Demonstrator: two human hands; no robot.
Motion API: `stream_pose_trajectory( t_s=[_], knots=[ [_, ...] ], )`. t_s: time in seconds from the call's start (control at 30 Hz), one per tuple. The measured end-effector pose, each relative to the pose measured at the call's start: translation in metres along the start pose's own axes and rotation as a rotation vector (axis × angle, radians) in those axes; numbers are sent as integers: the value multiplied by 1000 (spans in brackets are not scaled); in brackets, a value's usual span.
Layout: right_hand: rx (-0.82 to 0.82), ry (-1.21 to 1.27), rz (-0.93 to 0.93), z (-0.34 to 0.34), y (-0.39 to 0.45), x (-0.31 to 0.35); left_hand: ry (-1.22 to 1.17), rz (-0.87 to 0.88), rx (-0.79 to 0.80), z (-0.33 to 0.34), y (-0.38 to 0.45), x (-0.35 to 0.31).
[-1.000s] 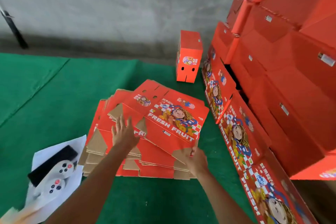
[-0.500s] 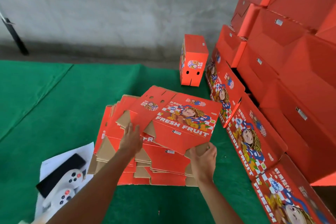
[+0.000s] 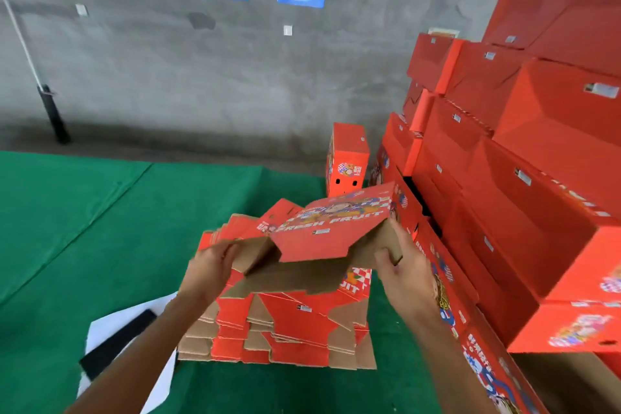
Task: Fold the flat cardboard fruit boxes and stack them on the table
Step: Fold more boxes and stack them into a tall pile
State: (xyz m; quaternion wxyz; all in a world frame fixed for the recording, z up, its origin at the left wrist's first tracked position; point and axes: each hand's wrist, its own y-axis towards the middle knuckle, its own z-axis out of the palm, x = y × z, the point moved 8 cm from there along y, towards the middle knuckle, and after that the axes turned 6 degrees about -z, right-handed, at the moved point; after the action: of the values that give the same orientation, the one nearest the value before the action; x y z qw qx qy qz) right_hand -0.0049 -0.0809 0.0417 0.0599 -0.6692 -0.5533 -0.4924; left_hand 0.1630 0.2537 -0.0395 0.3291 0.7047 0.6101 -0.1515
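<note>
A flat red "FRESH FRUIT" cardboard box (image 3: 331, 228) is lifted above the pile, its near edge tilted up and its brown flaps hanging open. My left hand (image 3: 210, 267) grips its left brown flap. My right hand (image 3: 401, 267) grips the right brown flap, thumb on top. Underneath lies the pile of flat red boxes (image 3: 285, 326) on the green table cover (image 3: 100, 228). A tall stack of folded red boxes (image 3: 524, 161) rises at the right.
One folded red box (image 3: 347, 160) stands upright at the table's far edge beside the stack. A white sheet (image 3: 104, 326) with a black device (image 3: 116, 343) lies at the near left. A grey wall with posters is behind; a black pole (image 3: 53, 114) stands far left.
Both hands have taken the top flat box by its brown flaps and raised it off the pile. The view has tilted upward, showing the wall posters.
</note>
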Motion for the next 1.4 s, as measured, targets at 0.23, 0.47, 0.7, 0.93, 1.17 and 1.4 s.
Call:
stream_pose_trajectory(
  t_s=[0.23,0.47,0.7,0.93,1.17,1.4],
  knots=[
    [-45,-127,-224,-62,-10,65,-306,49,-253,-106,-48,-75],
    [-52,-123,-376,-105,-30,63,-421,85,-380,-155,-85,-74],
    [95,-190,-234,-58,-66,-3,-453,-155,-315,-94,-120,-21],
    [-43,-215,-34,-41,-102,-26,-460,-274,-360,-72,-170,31],
    [-54,-261,-63,-35,-102,-17,-405,208,-194,-80,-224,-3],
    [-24,-169,33,-35,-98,-29,-428,100,107,-46,-241,-1]
  ],
)
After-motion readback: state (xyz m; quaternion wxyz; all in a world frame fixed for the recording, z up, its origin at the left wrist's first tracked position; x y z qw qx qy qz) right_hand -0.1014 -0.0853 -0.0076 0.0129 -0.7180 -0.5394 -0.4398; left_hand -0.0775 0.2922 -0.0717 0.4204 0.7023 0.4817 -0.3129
